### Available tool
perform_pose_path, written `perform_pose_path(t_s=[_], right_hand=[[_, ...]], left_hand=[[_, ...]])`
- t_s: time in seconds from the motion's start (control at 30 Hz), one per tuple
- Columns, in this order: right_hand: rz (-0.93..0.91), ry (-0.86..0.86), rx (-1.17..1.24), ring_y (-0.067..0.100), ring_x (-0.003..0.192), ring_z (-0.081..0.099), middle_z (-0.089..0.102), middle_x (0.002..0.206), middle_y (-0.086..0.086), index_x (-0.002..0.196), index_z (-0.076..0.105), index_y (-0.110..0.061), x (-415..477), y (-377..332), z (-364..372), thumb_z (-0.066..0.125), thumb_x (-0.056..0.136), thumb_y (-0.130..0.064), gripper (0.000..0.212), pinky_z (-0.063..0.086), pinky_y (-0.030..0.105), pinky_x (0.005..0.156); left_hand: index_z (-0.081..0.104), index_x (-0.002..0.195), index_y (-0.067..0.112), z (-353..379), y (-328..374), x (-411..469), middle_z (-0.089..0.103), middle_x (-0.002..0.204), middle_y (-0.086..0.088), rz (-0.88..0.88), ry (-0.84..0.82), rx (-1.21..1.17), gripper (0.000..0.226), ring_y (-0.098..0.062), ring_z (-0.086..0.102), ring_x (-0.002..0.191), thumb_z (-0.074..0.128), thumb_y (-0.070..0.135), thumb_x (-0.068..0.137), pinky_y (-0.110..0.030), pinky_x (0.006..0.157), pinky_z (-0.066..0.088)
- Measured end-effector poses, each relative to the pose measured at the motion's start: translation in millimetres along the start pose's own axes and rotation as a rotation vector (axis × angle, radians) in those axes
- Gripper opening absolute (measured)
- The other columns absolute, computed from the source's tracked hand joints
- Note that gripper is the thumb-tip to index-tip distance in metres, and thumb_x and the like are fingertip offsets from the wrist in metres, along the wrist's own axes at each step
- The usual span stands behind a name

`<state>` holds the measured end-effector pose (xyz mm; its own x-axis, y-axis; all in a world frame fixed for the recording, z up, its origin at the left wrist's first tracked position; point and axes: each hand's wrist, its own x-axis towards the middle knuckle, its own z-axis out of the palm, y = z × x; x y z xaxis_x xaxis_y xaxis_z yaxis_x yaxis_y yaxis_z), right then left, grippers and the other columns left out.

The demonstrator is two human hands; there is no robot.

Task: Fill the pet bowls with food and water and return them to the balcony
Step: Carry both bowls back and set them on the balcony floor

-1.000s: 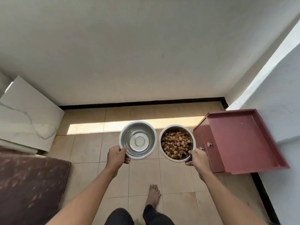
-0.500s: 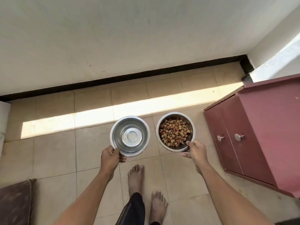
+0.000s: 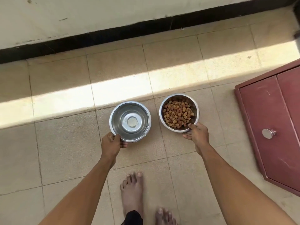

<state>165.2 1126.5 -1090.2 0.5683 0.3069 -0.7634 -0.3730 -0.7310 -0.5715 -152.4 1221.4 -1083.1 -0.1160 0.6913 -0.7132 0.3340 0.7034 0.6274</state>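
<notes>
Two steel pet bowls are held low over the tiled floor, side by side. My left hand (image 3: 112, 143) grips the near rim of the water bowl (image 3: 130, 121), thumb on the rim; its inside looks shiny, and I cannot tell the water level. My right hand (image 3: 195, 135) grips the near rim of the food bowl (image 3: 178, 113), which holds brown kibble (image 3: 177, 115). Whether the bowls touch the floor I cannot tell.
A dark red cabinet (image 3: 274, 125) with a round metal knob stands at the right. A white wall with a black skirting strip (image 3: 113, 35) runs across the far side. A sunlit band crosses the beige tiles (image 3: 65, 151). My bare feet (image 3: 132, 192) stand below the bowls.
Both bowls have come down toward the floor and the view has tipped downward and closer. The bowls have spread slightly apart. Both hands keep their grip.
</notes>
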Motion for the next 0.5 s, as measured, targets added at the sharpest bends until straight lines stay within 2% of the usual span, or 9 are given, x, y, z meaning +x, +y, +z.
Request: perform_pose_path(t_s=[0.27,0.43,0.5], right_hand=[[0.022,-0.012,-0.003,0.026,0.089,0.071,0.071,0.114,0.018,0.128,0.068,-0.011,21,11,7,0.054,0.108,-0.012,0.025,0.061,0.023,0.054],[0.035,-0.049,-0.01,0.014,0.066,0.079,0.078,0.104,0.011,0.125,0.068,-0.016,16,8,8,0.055,0.109,-0.017,0.021,0.061,0.026,0.055],[0.048,-0.05,0.003,0.014,0.068,0.08,0.078,0.105,0.01,0.121,0.068,-0.018,12,4,6,0.057,0.108,-0.021,0.017,0.063,0.028,0.058]], left_hand=[[0.068,0.103,-0.003,12,-26,33,0.07,0.07,-0.019,-0.018,-0.006,-0.018,0.02,-0.015,0.068,0.048,0.05,0.005,0.108,-0.024,0.049,0.058],[0.068,0.104,0.001,15,-26,30,0.072,0.073,-0.014,-0.042,-0.033,-0.059,0.018,-0.015,0.069,0.051,0.053,0.008,0.108,-0.024,0.049,0.058],[0.068,0.109,0.001,13,-22,26,0.073,0.079,-0.014,-0.073,-0.051,-0.056,0.017,-0.017,0.069,0.058,0.054,0.011,0.108,-0.025,0.049,0.058]])
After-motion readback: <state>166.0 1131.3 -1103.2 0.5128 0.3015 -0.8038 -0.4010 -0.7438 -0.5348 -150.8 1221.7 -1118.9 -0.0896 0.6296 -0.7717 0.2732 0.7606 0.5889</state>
